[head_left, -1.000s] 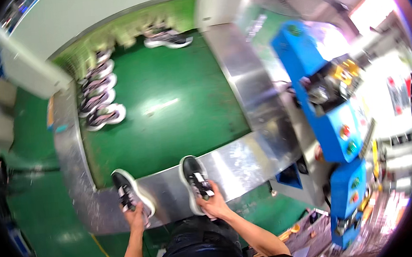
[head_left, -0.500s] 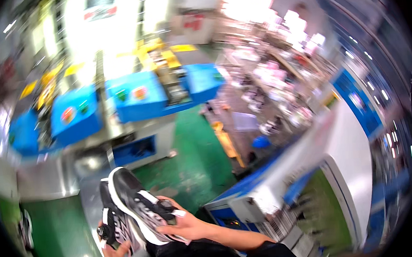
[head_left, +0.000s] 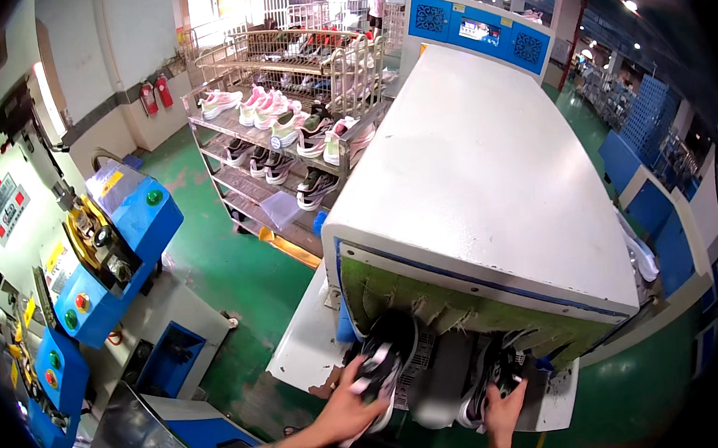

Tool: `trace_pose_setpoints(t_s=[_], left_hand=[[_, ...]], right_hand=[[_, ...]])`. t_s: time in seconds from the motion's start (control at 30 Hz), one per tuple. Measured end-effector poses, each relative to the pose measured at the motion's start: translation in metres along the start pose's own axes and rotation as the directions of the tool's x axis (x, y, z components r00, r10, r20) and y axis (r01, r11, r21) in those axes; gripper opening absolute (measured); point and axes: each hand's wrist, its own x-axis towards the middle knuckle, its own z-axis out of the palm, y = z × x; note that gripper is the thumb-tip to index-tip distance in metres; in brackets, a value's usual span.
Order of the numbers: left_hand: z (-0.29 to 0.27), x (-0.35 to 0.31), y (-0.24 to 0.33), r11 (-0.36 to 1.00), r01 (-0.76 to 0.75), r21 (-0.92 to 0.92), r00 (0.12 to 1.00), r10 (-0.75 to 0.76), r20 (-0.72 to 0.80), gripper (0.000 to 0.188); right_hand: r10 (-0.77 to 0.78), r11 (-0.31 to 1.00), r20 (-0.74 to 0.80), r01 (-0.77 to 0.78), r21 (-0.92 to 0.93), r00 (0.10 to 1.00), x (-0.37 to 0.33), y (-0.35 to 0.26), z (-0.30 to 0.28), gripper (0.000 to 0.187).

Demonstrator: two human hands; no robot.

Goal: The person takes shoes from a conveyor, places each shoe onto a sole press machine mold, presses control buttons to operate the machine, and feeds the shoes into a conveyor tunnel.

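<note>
My left hand (head_left: 351, 408) is closed around the heel end of a black sneaker (head_left: 394, 338) with pale pink-and-white markings and a white sole. That shoe's toe points at the mouth of a white tunnel-shaped machine (head_left: 489, 173). A matching black sneaker (head_left: 477, 389) is gripped in my right hand (head_left: 505, 405), a little apart on the right. Torn green curtain strips (head_left: 448, 301) hang across the opening, just beyond both toes. Beneath the shoes lies the machine's dark feed bed (head_left: 445, 376); I cannot tell whether the soles touch it.
To the left stands a press machine with blue housings (head_left: 98, 305) and coloured buttons. A wheeled metal rack (head_left: 214, 122) beyond the green floor carries several sneakers. Two fire extinguishers (head_left: 149, 97) hang on the far wall. Another person (head_left: 375, 8) is far back.
My view has swung right, from the blue press to the white tunnel machine. The two sneakers, earlier side by side against each other, are now apart at its opening.
</note>
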Motion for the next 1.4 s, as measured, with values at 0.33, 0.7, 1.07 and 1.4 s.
trace_pose_setpoints(t_s=[0.33,0.7,1.07,1.4], left_hand=[[0.003,-0.079,-0.035,0.996,-0.084,-0.003,0.953,0.079,-0.291,0.034],[-0.017,-0.484,-0.229,0.749,-0.331,-0.574,-0.35,-0.662,-0.663,0.037],[0.162,-0.698,-0.389,0.653,0.098,-0.751,-0.993,0.019,-0.112,0.012],[0.186,-0.724,-0.459,0.702,0.027,-0.712,-1.0,0.019,-0.018,0.018]], right_hand=[[-0.667,0.73,0.004,0.652,0.206,0.745,-0.07,-0.065,0.09,0.024],[-0.541,0.602,0.77,0.483,0.636,-0.339,-0.437,-0.127,0.157,0.017],[0.316,-0.289,-0.429,-0.517,0.806,-0.846,-1.01,0.05,0.236,0.062],[-0.004,-0.717,-0.246,-0.168,0.676,-0.969,-1.346,0.182,0.138,0.067]])
